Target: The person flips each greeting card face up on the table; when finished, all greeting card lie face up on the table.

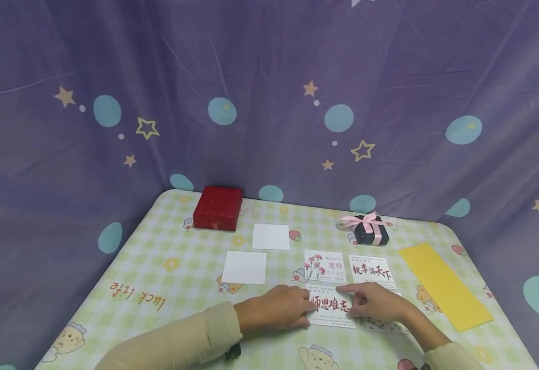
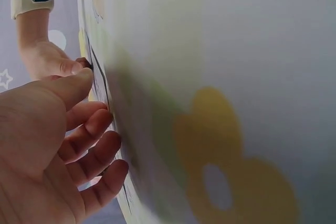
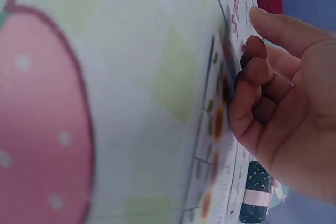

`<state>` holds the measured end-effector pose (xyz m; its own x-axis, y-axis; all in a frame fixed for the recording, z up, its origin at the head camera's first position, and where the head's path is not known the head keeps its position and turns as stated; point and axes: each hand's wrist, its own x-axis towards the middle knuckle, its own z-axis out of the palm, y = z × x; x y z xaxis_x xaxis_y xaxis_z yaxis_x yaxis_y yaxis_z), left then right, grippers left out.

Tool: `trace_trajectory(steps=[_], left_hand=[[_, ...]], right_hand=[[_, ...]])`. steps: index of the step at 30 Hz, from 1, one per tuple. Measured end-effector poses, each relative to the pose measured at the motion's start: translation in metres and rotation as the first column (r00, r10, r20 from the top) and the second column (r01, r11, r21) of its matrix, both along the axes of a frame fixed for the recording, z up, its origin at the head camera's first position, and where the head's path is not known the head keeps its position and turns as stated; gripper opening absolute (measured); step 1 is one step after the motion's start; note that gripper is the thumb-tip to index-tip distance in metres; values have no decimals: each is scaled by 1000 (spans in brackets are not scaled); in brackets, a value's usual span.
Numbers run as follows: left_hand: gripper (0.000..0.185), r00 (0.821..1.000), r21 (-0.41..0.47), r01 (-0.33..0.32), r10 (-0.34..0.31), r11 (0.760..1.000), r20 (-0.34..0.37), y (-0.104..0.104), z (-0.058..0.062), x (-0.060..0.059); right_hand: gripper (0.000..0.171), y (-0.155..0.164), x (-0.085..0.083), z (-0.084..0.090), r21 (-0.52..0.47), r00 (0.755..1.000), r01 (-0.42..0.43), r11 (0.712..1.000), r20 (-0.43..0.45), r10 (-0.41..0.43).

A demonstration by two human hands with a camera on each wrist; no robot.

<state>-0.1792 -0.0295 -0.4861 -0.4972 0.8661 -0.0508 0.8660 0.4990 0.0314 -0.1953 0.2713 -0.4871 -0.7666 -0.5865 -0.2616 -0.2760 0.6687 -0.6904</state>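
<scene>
A white card with red calligraphy (image 1: pixel 333 307) lies flat on the checked tablecloth (image 1: pixel 172 288) near the front edge. My left hand (image 1: pixel 307 307) rests on the card's left edge with loosely bent fingers (image 2: pixel 100 124) and thumb against the table. My right hand (image 1: pixel 347 300) touches the card's right side; its forefinger lies along the top edge and the other fingers (image 3: pixel 252 72) curl down onto the printed cards. Another card (image 1: pixel 382 325) lies partly hidden under the right hand.
Behind the hands lie a flower card (image 1: pixel 325 265), a calligraphy card (image 1: pixel 372 271) and two blank white cards (image 1: pixel 244 267) (image 1: pixel 271 237). A red box (image 1: pixel 217 207) stands back left, a black gift box with pink ribbon (image 1: pixel 370 230) back right, and a yellow sheet (image 1: pixel 444 285) at right.
</scene>
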Motion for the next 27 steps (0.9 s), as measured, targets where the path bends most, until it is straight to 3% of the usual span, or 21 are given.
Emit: trace_trajectory(steps=[7,15,19,23,27], left_hand=[[41,999,14,-46,46,999,-13,-15,3,-6],[45,978,86,-203,198,975,68,-52,18,-22],[44,949,105,-300,285,948,135,-75,23,-33],[46,899,108,-412,384,905,212,-98,34,-42],[51,860,110,-481,444,870,251,-117,44,-49]], right_hand=[[53,-9,-8,15,13,996,-17,1000,-87,18],[50,-35,-25,27,15,977,-61,998,-204,63],[48,-54,-33,32,10,970,-77,997,-230,77],[46,-77,-41,31,-24,962,-106,994,-256,97],[46,-100,-47,26,-38,959,-115,993,-263,101]])
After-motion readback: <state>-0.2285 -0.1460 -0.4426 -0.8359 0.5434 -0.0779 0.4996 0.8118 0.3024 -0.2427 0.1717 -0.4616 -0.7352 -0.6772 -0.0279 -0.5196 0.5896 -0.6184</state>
